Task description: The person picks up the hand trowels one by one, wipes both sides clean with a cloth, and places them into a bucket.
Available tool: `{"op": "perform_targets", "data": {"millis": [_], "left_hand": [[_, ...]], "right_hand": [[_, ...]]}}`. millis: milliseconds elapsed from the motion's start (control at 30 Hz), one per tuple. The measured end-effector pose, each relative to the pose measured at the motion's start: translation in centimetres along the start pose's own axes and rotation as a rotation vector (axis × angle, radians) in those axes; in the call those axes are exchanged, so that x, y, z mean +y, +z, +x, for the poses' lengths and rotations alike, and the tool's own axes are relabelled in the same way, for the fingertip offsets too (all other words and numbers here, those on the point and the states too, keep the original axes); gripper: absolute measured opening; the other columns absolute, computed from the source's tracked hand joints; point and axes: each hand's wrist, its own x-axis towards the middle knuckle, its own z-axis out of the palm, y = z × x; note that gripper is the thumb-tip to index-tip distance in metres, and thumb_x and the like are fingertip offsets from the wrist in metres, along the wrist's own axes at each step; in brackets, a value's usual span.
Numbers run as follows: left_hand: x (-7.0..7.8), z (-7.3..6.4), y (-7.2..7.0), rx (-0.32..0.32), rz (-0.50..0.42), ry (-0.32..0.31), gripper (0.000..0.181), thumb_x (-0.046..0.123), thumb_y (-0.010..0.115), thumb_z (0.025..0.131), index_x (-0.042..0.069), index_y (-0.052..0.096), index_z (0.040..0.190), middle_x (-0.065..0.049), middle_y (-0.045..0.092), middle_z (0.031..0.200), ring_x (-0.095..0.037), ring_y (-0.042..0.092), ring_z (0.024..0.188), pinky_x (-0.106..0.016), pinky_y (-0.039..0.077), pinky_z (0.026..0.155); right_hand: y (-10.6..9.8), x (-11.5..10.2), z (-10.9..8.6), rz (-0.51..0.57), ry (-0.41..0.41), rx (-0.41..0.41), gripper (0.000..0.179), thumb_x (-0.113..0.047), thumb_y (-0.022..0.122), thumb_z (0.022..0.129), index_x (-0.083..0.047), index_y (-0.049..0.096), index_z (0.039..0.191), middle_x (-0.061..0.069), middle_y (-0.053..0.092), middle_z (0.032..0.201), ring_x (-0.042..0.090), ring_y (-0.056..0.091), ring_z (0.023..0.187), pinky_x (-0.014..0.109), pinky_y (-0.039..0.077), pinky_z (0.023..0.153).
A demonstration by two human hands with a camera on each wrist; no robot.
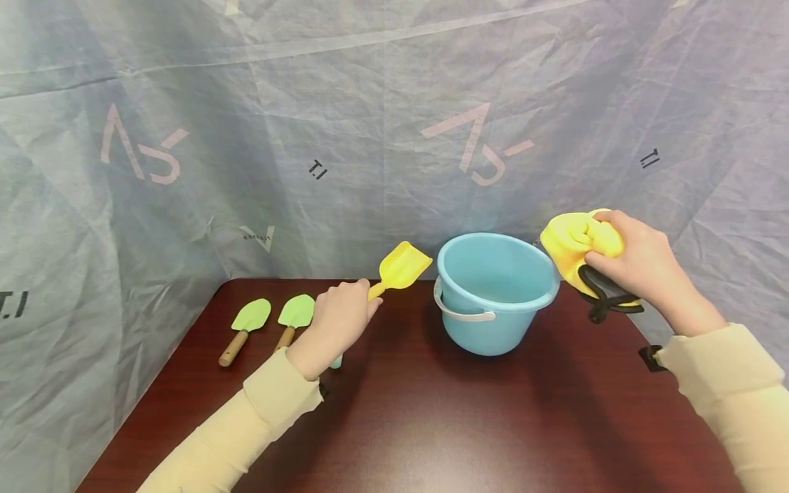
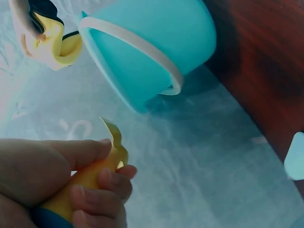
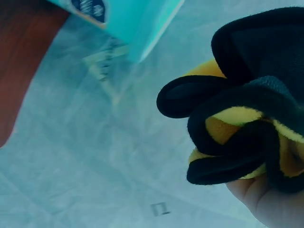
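Note:
My left hand (image 1: 340, 316) grips a small yellow shovel (image 1: 403, 266) by its handle, its blade pointing up toward the bucket. In the left wrist view the thumb and fingers wrap the yellow handle, which has a blue end. A light blue bucket (image 1: 487, 329) stands upright at the back of the table, its white handle (image 1: 465, 316) hanging down in front. Right of the bucket and raised to about its rim, my right hand (image 1: 647, 257) holds a bunched yellow cloth (image 1: 573, 239) with dark edging. Folds of the cloth (image 3: 237, 128) fill much of the right wrist view.
Two green trowels with wooden handles lie at the table's left, one outermost (image 1: 251, 315) and one (image 1: 297, 311) partly behind my left hand. A pale teal piece (image 1: 336, 361) shows beside my left wrist. Grey printed sheeting (image 1: 370, 171) hangs behind the dark red table (image 1: 394, 418).

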Motion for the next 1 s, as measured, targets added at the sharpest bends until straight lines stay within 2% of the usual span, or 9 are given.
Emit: {"op": "perform_targets", "data": {"millis": [133,400,533,733,800,900,1000], "left_hand": [[0.2,-0.6,-1.4,0.064,0.008,0.059,0.030,0.035,0.069,0.086,0.010,0.056,0.077,-0.002,0.047,0.055,-0.021,0.045,0.043,-0.031,0.035,0.038],[1.0,-1.7,-3.3,0.101,0.025,0.152,0.034,0.036,0.070,0.084,0.011,0.053,0.069,0.000,0.043,0.052,-0.019,0.041,0.042,-0.030,0.032,0.038],[1.4,-2.6,-3.9,0.119,0.032,0.220,0.034,0.036,0.072,0.083,0.013,0.051,0.068,0.002,0.040,0.052,-0.017,0.038,0.043,-0.028,0.031,0.038],[2.0,-4.1,-4.2,0.133,0.060,0.314,0.035,0.039,0.073,0.081,0.015,0.050,0.067,0.006,0.038,0.050,-0.014,0.034,0.046,-0.025,0.029,0.036],[2.2,-4.5,-4.2,0.117,0.060,0.334,0.036,0.039,0.073,0.080,0.017,0.049,0.066,0.007,0.037,0.050,-0.012,0.033,0.045,-0.024,0.028,0.037],[2.2,-4.9,-4.1,0.084,0.043,0.359,0.036,0.038,0.075,0.079,0.018,0.048,0.065,0.008,0.036,0.051,-0.010,0.033,0.045,-0.024,0.028,0.037],[2.0,-5.1,-4.0,0.032,0.030,0.382,0.035,0.037,0.076,0.078,0.019,0.049,0.063,0.009,0.037,0.051,-0.010,0.033,0.044,-0.024,0.027,0.037]], "right_hand": [[-0.9,-1.9,-0.1,0.009,-0.032,0.032,0.052,-0.016,0.070,0.075,-0.009,0.053,0.124,0.020,0.059,0.108,0.030,0.047,0.075,0.040,0.032,0.061],[-2.3,-5.7,-0.8,0.055,-0.087,0.085,0.049,-0.014,0.069,0.073,-0.011,0.058,0.121,0.015,0.061,0.112,0.025,0.048,0.080,0.027,0.030,0.066],[-2.7,-7.5,-1.3,0.047,-0.199,0.152,0.049,-0.008,0.069,0.068,-0.009,0.060,0.116,0.012,0.064,0.105,0.020,0.047,0.076,0.025,0.032,0.066],[-2.5,-9.6,-1.9,0.071,-0.439,0.238,0.046,-0.010,0.066,0.062,-0.008,0.063,0.108,0.006,0.064,0.091,0.013,0.045,0.071,0.024,0.036,0.065],[-2.3,-10.2,-2.1,0.088,-0.507,0.246,0.042,-0.015,0.064,0.065,-0.008,0.064,0.107,0.005,0.063,0.088,0.014,0.047,0.071,0.025,0.037,0.066],[-2.0,-11.3,-2.6,0.094,-0.586,0.235,0.036,-0.029,0.059,0.077,-0.007,0.065,0.105,0.006,0.063,0.085,0.019,0.053,0.072,0.029,0.039,0.068],[-1.7,-12.4,-3.1,0.087,-0.663,0.202,0.043,-0.044,0.049,0.088,-0.008,0.064,0.104,0.004,0.062,0.082,0.020,0.056,0.071,0.033,0.043,0.065]]}}
